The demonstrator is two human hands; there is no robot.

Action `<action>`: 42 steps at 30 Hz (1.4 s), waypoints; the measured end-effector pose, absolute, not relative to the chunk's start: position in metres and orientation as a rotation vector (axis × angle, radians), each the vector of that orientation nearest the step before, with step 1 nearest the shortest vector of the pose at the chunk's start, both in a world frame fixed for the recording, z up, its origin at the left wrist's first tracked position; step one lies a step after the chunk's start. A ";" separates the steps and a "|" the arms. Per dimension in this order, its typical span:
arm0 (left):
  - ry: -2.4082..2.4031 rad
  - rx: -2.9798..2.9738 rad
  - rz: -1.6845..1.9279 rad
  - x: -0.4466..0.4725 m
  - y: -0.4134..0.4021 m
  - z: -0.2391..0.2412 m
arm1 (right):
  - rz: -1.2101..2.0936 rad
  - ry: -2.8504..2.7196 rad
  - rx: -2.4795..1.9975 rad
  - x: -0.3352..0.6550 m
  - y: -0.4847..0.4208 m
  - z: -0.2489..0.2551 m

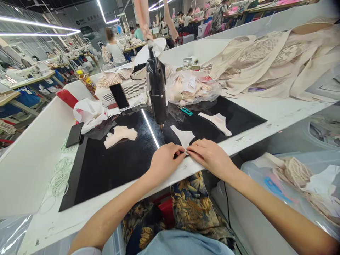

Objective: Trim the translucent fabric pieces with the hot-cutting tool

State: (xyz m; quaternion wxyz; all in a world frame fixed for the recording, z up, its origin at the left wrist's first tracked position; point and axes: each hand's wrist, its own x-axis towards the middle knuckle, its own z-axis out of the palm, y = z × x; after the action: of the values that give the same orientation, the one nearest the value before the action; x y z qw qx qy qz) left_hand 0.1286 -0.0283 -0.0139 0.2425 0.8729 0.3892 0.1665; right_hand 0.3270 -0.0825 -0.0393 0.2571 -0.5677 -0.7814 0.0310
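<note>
Both hands meet at the front edge of a black mat, pinching the near end of a pale fabric piece. My left hand has thumb and fingers closed at that end. From the other side, my right hand pinches the same end, fingertips nearly touching the left ones. Just beyond the fabric piece, a black hanging tool points its thin metal tip down at the mat. A stack of cut fabric pieces lies to the left, and another pale fabric piece to the right.
Behind the mat are a teal cutter, a plastic bag of fabric pieces and a phone. Green cord loops lie at left. Beige lace fabric is heaped at right. Below right stands a clear bin. Other people sit farther off.
</note>
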 end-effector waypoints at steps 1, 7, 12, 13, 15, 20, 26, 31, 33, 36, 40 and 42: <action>1.066 2.389 0.456 0.129 -0.028 -0.014 | 0.068 -2.121 -1.546 0.326 -0.082 -0.040; 1.079 2.360 0.460 0.128 -0.027 -0.015 | 0.069 -2.065 -1.533 0.324 -0.081 -0.043; 1.081 2.317 0.467 0.128 -0.027 -0.015 | 0.130 -1.956 -1.521 0.324 -0.081 -0.041; 1.084 2.304 0.470 0.128 -0.027 -0.015 | 0.140 -1.943 -1.517 0.323 -0.081 -0.041; 1.087 2.282 0.478 0.128 -0.027 -0.016 | 0.155 -1.929 -1.510 0.322 -0.081 -0.042; 1.094 2.259 0.508 0.127 -0.028 -0.016 | 0.156 -1.927 -1.497 0.319 -0.081 -0.044; 1.131 2.221 0.516 0.128 -0.028 -0.017 | 0.071 -1.918 -1.509 0.318 -0.085 -0.043; 1.135 2.212 0.518 0.128 -0.028 -0.019 | 0.017 -1.983 -1.484 0.315 -0.087 -0.045; 1.131 2.207 0.526 0.128 -0.028 -0.019 | -0.010 -1.995 -1.482 0.313 -0.087 -0.046; 1.131 2.199 0.540 0.127 -0.028 -0.018 | -0.049 -2.007 -1.484 0.312 -0.086 -0.048; 1.130 2.187 0.549 0.128 -0.028 -0.018 | -0.080 -2.025 -1.486 0.312 -0.086 -0.048; 1.127 2.183 0.548 0.128 -0.029 -0.018 | -0.088 -2.024 -1.491 0.312 -0.085 -0.048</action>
State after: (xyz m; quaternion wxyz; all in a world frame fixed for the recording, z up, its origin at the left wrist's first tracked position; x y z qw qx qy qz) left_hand 0.1277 -0.0286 -0.0180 0.3072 0.8254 0.4259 0.2072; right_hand 0.3117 -0.0854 -0.0478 0.3079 -0.5639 -0.7655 -0.0332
